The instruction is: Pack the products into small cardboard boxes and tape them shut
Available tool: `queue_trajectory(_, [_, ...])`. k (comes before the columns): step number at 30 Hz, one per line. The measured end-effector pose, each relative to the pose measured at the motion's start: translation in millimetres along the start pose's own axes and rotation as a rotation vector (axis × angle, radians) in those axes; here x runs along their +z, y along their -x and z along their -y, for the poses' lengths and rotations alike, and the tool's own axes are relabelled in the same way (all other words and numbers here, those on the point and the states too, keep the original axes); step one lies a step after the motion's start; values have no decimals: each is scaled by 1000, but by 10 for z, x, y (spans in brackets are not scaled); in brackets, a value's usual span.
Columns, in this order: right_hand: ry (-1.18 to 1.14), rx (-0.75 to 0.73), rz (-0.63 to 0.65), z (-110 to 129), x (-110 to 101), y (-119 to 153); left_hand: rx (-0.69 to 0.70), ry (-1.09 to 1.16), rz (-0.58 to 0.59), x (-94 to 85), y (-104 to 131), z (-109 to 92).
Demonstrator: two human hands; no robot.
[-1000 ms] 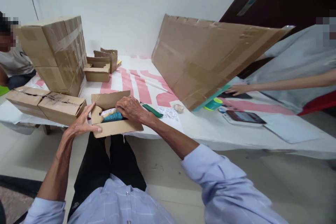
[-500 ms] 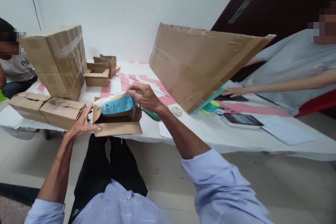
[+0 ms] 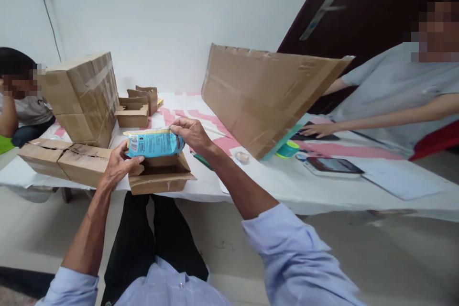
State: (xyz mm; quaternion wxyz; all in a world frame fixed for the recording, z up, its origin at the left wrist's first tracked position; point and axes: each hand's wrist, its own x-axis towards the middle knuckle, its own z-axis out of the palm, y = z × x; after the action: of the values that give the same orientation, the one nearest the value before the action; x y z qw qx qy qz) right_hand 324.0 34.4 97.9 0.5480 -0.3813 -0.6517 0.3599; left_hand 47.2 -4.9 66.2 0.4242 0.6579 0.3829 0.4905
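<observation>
A blue packet (image 3: 156, 144) with printed text and a pale yellow top edge is held level between both hands. My right hand (image 3: 190, 133) pinches its right upper end. My left hand (image 3: 120, 162) grips its left end, thumb along the lower front edge. Just beneath the packet, an open cardboard box (image 3: 161, 184) stands at the table's front edge, its near flap folded outward. The packet hides part of the box's back, and the inside is in shadow.
Closed cartons (image 3: 64, 160) and stacked large boxes (image 3: 81, 100) stand at left. Small open boxes (image 3: 132, 112) sit behind. A big cardboard panel (image 3: 258, 95) leans at centre right, near green tape (image 3: 287, 148) and a phone-like device (image 3: 335, 165). Two other people sit nearby.
My left hand has left the box's edge and taken hold of the packet's left end. The packet is turned more level above the box. The camera view has shifted slightly.
</observation>
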Motion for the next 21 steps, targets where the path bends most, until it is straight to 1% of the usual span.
queue_trajectory(2, [-56,1,-40,35,4,-3,40,69,-61,27,-53,-41])
queue_trajectory(4, [-129,16,-58,73,-6,11,80,132,-145,24,-104,-89])
queue_trajectory(6, [-187,32,-16,85,-5,34,99,182,-219,1,-155,-148])
queue_trajectory(8, [-218,30,56,50,27,48,100,204,-254,-26,-205,-202])
queue_trajectory(9, [-231,26,72,13,58,47,93,203,-257,-36,-228,-217])
queue_trajectory(11, [-253,40,50,-89,141,29,58,188,-241,-47,-269,-210])
queue_trajectory(15, [-267,213,-44,-315,294,-10,-103,163,-202,-50,-322,-60])
queue_trajectory(17, [-258,292,-36,-396,329,-4,-162,153,-194,-57,-338,36])
queue_trajectory(21, [-268,375,15,-493,342,46,-203,141,-191,-80,-357,160])
